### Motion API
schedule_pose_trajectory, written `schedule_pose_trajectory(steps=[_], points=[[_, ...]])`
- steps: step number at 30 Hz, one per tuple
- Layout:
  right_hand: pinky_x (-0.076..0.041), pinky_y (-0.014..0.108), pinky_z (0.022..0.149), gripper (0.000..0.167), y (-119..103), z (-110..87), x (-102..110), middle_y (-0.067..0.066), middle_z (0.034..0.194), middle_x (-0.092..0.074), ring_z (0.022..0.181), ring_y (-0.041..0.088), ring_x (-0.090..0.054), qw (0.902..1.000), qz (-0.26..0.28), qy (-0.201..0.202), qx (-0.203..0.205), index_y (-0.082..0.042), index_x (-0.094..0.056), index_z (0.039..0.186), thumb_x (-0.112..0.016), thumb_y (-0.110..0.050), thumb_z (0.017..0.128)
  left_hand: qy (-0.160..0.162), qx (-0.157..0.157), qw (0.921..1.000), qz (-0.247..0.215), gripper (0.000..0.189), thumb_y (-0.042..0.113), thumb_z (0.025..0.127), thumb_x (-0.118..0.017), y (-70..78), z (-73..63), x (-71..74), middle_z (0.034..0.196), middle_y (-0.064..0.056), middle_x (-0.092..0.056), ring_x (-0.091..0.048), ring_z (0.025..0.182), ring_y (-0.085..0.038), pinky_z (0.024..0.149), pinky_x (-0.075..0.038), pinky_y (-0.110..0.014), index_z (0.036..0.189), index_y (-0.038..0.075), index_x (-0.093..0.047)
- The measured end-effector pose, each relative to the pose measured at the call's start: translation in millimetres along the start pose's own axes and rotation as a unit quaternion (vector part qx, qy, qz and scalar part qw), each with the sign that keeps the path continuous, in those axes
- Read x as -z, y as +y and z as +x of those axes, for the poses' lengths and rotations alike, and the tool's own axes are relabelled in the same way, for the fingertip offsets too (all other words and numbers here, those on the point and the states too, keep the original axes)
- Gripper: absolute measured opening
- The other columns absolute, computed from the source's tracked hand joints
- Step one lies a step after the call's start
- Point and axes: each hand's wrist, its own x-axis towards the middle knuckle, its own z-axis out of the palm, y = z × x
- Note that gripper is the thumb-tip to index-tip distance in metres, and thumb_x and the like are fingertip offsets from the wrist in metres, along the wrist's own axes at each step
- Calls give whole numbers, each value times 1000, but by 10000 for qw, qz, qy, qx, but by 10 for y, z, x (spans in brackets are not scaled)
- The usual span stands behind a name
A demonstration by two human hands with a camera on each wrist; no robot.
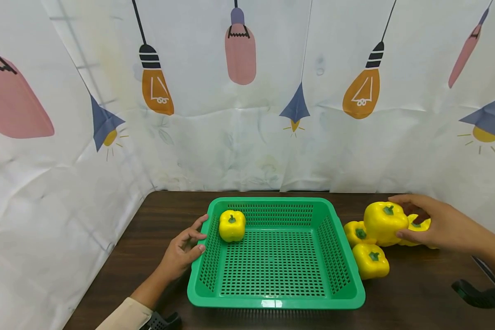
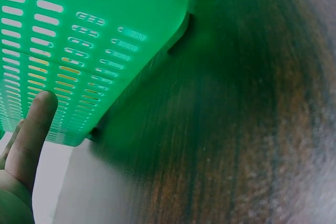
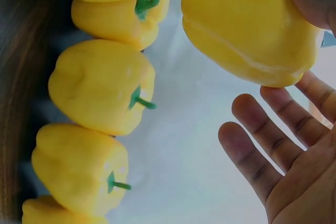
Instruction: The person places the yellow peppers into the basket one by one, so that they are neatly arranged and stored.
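Observation:
Between thumb and fingertips my right hand holds a yellow bell pepper above the others, to the right of the green basket. In the right wrist view the held pepper is gripped near one end, the lower fingers spread off it. My left hand rests its fingertips on the basket's left rim. A finger touches the slotted side wall in the left wrist view. One yellow bell pepper stands inside the basket's back left corner, stem up.
Several more yellow bell peppers lie right of the basket, among them a front one against its wall and one farther back. The dark wooden table meets a white patterned curtain behind.

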Motion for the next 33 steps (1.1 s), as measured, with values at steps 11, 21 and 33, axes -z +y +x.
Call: schedule_pose_trajectory(steps=[11, 21, 33], points=[[-55, 25, 76, 70, -181, 135, 22, -9, 118, -63, 94, 3, -61, 9998, -72, -77, 143, -18, -57, 140, -91, -30, 80, 5, 17, 10000, -8, 19, -13, 98, -50, -17, -12, 2, 164, -28, -22, -23, 153, -16, 114, -34, -26, 117, -11, -52], [-58, 30, 76, 66, -310, 268, -16, -10, 117, -63, 93, 6, -63, 9990, 255, -269, 238, -17, -57, 139, -88, -31, 83, -7, 2, 10000, 4, 19, -13, 98, -51, 1, -6, -3, 163, -29, -22, -21, 154, -16, 117, -29, -26, 117, -12, -51], [-58, 29, 80, 68, -445, 395, -88, -3, 122, -62, 98, 8, -63, 9972, 540, -486, 147, -16, -55, 142, -86, -34, 85, -27, -3, 10000, 52, 20, -14, 97, -50, -20, -8, 9, 164, -29, -22, -23, 153, -16, 116, -31, -25, 117, -13, -51]])
